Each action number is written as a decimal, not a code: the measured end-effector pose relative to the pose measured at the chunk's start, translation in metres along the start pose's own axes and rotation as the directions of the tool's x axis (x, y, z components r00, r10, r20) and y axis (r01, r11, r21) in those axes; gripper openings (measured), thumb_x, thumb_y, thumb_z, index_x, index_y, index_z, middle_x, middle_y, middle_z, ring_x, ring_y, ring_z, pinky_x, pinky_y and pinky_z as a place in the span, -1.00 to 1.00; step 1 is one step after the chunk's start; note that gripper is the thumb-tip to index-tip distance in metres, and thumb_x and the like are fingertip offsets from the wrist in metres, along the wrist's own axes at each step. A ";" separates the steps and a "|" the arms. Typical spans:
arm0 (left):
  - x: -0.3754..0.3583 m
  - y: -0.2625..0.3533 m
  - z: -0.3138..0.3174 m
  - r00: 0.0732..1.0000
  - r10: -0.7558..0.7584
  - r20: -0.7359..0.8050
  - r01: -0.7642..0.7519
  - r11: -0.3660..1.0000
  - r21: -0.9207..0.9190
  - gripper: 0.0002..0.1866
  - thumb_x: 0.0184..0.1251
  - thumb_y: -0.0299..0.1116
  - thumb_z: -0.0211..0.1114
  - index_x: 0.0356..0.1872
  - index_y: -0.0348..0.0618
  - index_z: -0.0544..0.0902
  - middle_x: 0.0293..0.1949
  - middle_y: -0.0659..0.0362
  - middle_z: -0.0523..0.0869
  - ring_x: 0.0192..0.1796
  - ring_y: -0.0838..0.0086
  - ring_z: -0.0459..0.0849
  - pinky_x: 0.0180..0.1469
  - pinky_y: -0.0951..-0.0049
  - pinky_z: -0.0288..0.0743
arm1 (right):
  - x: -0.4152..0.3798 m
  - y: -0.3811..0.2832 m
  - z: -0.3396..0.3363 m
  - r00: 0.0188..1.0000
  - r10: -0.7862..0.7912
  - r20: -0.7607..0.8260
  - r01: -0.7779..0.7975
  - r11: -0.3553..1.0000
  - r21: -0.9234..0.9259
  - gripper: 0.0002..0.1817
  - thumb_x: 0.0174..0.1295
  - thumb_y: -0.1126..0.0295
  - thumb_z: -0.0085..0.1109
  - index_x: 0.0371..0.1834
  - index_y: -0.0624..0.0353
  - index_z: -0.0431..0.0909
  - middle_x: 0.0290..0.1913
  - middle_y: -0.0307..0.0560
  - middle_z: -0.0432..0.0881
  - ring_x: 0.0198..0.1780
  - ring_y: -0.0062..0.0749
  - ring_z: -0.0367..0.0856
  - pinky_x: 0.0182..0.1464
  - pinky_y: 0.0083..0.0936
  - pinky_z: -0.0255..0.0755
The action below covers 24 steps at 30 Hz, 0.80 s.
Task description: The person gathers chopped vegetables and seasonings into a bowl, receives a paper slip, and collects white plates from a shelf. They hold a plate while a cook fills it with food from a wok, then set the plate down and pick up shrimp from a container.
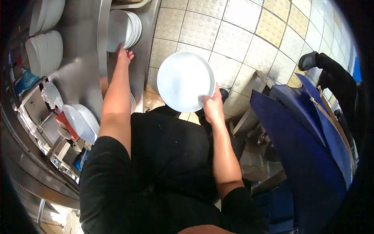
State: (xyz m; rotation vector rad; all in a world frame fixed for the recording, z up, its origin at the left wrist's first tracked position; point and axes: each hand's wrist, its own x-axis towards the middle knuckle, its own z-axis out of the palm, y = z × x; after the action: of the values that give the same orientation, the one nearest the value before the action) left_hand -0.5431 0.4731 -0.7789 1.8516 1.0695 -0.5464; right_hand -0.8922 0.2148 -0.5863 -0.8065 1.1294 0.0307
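One plate (183,78) in right fingers (206,99); left (129,56) at stack (134,31).

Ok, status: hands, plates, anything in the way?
Right hand gripping round plate at its rim. Left hand at near edge of plate stack. Nothing visible blocking either hand.

Round white plate (183,80), flat face showing, rim in right grip (212,107); white plate stack (134,30), nested, just beyond left grip (124,55).
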 end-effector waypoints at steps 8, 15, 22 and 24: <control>-0.016 0.011 -0.008 0.978 0.122 -0.169 -0.142 0.983 -0.114 -0.73 0.38 -0.18 0.10 -0.07 -0.11 0.53 -0.26 0.18 0.59 -0.33 0.38 0.64 -0.29 0.34 0.62 | 0.004 0.008 0.003 1.000 0.000 0.030 0.002 0.996 -0.088 -0.34 -0.08 0.77 -0.16 0.23 0.28 0.34 0.07 0.02 0.58 0.15 -0.31 0.51 0.21 -0.48 0.34; -0.006 -0.008 -0.060 0.620 0.732 0.281 -0.558 0.160 0.814 -0.38 0.12 0.10 0.40 -0.21 -0.41 0.63 -0.18 -0.05 0.69 -0.11 0.18 0.68 -0.04 0.13 0.53 | 0.015 0.025 -0.011 0.997 -0.011 -0.076 -0.014 0.950 -0.312 -0.27 -0.02 0.64 0.00 0.37 0.24 0.26 0.11 0.10 0.58 0.13 -0.22 0.54 0.18 -0.38 0.39; 0.087 -0.049 -0.087 0.623 0.364 0.692 -0.331 0.925 -0.188 -0.46 0.36 -0.35 0.14 0.26 -0.53 0.35 0.28 -0.10 0.42 0.32 0.20 0.36 0.42 0.33 0.27 | 0.005 0.026 -0.035 0.999 -0.046 -0.021 0.045 0.999 -0.007 -0.23 -0.14 0.72 -0.07 0.34 0.28 0.28 0.14 0.04 0.54 0.26 -0.27 0.42 0.30 -0.47 0.24; -0.010 -0.045 -0.083 0.763 0.295 0.575 -0.024 0.902 -0.431 -0.49 0.34 -0.44 0.08 0.27 -0.51 0.29 0.26 -0.15 0.40 0.29 0.14 0.38 0.37 0.20 0.34 | -0.005 0.042 -0.042 0.997 -0.071 -0.012 0.072 0.978 0.195 -0.25 -0.12 0.74 -0.12 0.33 0.35 0.27 0.11 0.09 0.53 0.17 -0.24 0.47 0.17 -0.46 0.35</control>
State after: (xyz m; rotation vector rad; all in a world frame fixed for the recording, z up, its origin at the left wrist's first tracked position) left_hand -0.5912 0.5503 -0.7527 1.2311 0.4985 -0.7154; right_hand -0.9444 0.2224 -0.6134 -0.6711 1.0889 -0.1405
